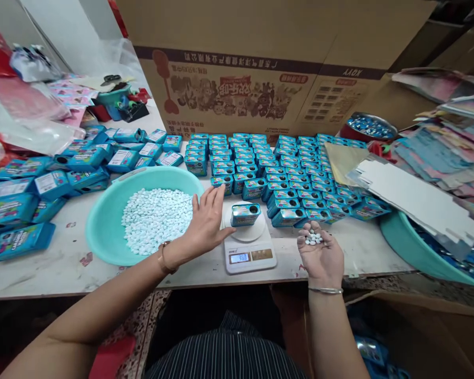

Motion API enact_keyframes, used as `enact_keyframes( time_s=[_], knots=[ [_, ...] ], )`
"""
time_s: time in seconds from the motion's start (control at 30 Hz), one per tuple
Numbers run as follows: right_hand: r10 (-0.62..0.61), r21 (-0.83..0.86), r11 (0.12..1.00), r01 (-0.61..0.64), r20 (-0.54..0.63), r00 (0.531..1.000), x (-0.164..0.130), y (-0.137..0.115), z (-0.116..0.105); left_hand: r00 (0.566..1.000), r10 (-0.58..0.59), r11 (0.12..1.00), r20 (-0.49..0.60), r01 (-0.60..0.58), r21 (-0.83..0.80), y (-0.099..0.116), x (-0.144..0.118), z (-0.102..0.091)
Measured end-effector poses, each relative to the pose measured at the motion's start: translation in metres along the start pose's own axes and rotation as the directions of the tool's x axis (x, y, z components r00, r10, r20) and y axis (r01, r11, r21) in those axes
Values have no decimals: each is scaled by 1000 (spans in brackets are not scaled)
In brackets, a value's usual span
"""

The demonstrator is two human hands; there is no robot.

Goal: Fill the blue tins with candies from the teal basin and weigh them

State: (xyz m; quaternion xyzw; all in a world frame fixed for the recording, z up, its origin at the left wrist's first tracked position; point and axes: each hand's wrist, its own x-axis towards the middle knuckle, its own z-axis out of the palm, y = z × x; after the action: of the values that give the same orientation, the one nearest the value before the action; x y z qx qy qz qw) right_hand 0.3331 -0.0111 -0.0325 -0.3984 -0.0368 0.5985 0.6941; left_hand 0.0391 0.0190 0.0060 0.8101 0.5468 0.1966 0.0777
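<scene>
Weighing is the step in hand, judging by the layout. Nearest the camera, the right hand (321,252) is lying palm up just off the front edge of the counter (63,263), its grip cupped loosely around a small heap of white tablets (313,238), fingers curled but not closing over them. To its left, the small white scale (249,245) is showing a 3-digit reading that is too blurred to trust. 1 blue tin (245,214) is lying on the round pan, its open mouth facing the camera, just beside the cupped hand and slightly farther away. The left hand (206,223) is hovering flat between the teal basin (102,221) and the scale, grip spread apart and holding nothing, fingertips near the tin but not touching. The basin is holding a wide mound of the same white tablets. The next move probably calls for slipping tablets one by one into the tin while watching the display. Beyond, rows of blue tins (276,163) are filling the counter, with a big cardboard box (260,79) standing behind them.
</scene>
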Motion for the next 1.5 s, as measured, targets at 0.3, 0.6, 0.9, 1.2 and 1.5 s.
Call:
enact_keyframes(
  time_s=[0.3, 0.6, 0.9, 1.2, 1.5],
  knots=[
    [57, 50, 997, -57, 3, 998, -5, 10, 47, 1000, -5, 1000, 0, 5, 29, -17, -17, -13],
    [51, -72, 996, -48, 41, 998, 4, 31, 115, 993, 78, 995, 94, -71, -74, -6, 11, -17],
    [-105, -121, 987, 110, 45, 993, 19, 62, 144, 969, 73, 994, 236, -50, -100, 10, 50, 11],
    [-324, -278, 890, 360, 169, 931, 17, 76, 144, 971, 80, 986, 223, -44, -164, 17, 56, 20],
    [-121, -177, 974, 143, 128, 984, 30, 61, 142, 969, 67, 987, 236, -30, -160, 14, 57, 27]
  ],
)
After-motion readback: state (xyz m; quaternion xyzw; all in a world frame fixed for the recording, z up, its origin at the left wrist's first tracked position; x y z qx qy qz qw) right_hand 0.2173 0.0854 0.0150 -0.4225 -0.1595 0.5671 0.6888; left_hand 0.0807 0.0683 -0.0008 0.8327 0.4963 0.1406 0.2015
